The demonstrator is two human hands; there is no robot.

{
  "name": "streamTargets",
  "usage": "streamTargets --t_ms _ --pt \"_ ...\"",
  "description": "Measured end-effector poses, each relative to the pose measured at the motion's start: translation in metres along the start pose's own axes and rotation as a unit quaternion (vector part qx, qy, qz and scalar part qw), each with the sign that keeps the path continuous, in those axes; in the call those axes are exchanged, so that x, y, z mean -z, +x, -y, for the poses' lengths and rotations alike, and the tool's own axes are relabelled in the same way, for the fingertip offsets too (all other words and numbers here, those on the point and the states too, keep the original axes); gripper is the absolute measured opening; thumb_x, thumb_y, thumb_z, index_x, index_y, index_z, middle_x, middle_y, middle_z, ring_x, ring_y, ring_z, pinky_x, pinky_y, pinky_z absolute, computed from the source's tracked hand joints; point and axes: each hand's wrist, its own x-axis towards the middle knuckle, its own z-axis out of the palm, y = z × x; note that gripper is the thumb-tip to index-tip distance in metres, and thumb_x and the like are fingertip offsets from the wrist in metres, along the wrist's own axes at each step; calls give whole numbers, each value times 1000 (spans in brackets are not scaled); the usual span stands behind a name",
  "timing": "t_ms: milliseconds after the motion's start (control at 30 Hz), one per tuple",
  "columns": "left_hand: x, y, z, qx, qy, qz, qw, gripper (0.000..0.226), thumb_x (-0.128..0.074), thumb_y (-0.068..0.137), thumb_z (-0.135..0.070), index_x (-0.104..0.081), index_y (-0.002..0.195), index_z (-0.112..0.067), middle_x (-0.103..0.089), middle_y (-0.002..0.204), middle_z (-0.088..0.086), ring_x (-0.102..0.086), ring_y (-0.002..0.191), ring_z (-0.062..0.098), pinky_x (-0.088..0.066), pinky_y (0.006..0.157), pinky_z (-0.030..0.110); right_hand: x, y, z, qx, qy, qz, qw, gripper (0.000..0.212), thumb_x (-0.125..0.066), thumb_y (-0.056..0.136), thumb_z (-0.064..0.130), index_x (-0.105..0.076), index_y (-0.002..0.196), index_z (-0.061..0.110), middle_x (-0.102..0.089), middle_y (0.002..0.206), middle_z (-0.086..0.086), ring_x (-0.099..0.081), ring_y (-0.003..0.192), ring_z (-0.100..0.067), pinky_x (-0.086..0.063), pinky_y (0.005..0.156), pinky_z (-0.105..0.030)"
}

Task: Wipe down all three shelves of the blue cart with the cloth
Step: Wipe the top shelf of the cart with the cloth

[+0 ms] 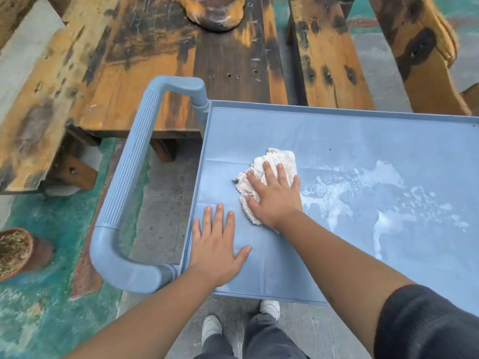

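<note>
So we're on the top shelf (363,141) of the blue cart (272,255) right now, and the hand setup makes sense for wiping. Our right hand (274,200) sits flat on the cloth (274,158), fingers spread and straight, pressing it down rather than grabbing it. That way the whole palm pushes the towel against the plastic. The cloth is bunched on the left-middle part of the shelf, just left of a patch of white soapy residue (383,200) that covers the right side.

Our left hand (217,252) is flat too, fingers straight and splayed, holding nothing, planted on the near-left corner of the shelf beside the handle (129,182). Our guess is it's there to brace the cart so it doesn't roll away while the other hand scrubs.

The left part of the shelf looks clean and matte, the foamy part doesn't, so we'd say this shelf is maybe half done. The lower two shelves aren't visible from up here, so no idea about those. A wooden bench (129,73) sits on the far side.
</note>
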Motion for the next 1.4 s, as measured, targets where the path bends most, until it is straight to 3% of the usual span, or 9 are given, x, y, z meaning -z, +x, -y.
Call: streamTargets --t_ms 67,133,167,233,300,400,767,1000,1400 --pt "10 18 -3 16 -4 -42 999 70 -35 84 -64 -50 131 -15 -40 144 19 -34 132 41 -28 103 56 4 17 -4 4 6 -2 1000 66 -20 86 68 -10 148 50 5 165 2 11 149 -30 0 112 -66" --pt "22 47 -4 34 -15 -109 993 46 -43 83 -56 -56 100 -16 -54 112 14 -48 101 35 -37 83 46 5 24 -3 4 7 1 1000 66 -20 85 68 -10 148 49 5 165 3 11 149 -30 0 112 -65" --pt "29 63 -3 47 -28 -122 991 41 -44 83 -53 -55 97 -16 -53 108 11 -47 97 33 -37 81 44 6 28 -3 3 8 3 1000 67 -20 85 68 -10 148 49 4 165 2 11 149 -30 1 112 -65" --pt "35 91 0 46 -37 -110 992 43 -41 87 -48 -52 115 -18 -48 125 12 -41 116 34 -35 93 45 8 34 -2 -2 16 0 1000 65 -20 86 67 -13 148 48 0 165 1 8 149 -30 1 112 -65" --pt "28 108 3 32 -31 -64 997 58 -31 91 -48 -32 144 -25 -23 155 11 -12 143 35 -18 112 48 10 43 -3 -7 23 -6 1000 64 -20 86 66 -16 147 48 -6 164 0 5 149 -30 0 112 -64" --pt "17 113 7 34 -13 -30 999 69 -14 90 -54 -5 154 -28 8 163 4 16 146 33 1 117 50 12 52 -7 2 19 -8 1000 65 -21 85 67 -16 147 48 -9 163 0 4 149 -30 0 112 -64" --pt "16 114 5 38 -19 -37 998 73 -14 90 -63 0 154 -32 11 163 4 18 146 31 5 118 48 39 140 -33 -15 9 -29 999 66 -24 86 68 -19 148 46 -9 164 3 1 150 -28 -4 114 -62" --pt "15 116 7 34 -21 -43 998 73 -17 89 -63 0 153 -32 11 163 3 19 146 31 4 118 48 49 179 -42 -51 7 -61 997 58 -28 86 63 -31 142 47 -22 158 1 -16 143 -29 -17 104 -59" --pt "17 118 7 28 -21 -41 999 73 -14 90 -57 2 154 -24 9 163 3 16 147 30 2 119 49 34 113 -34 48 7 -77 996 52 -34 86 48 -50 135 42 -42 148 1 -36 131 -27 -26 104 -51"
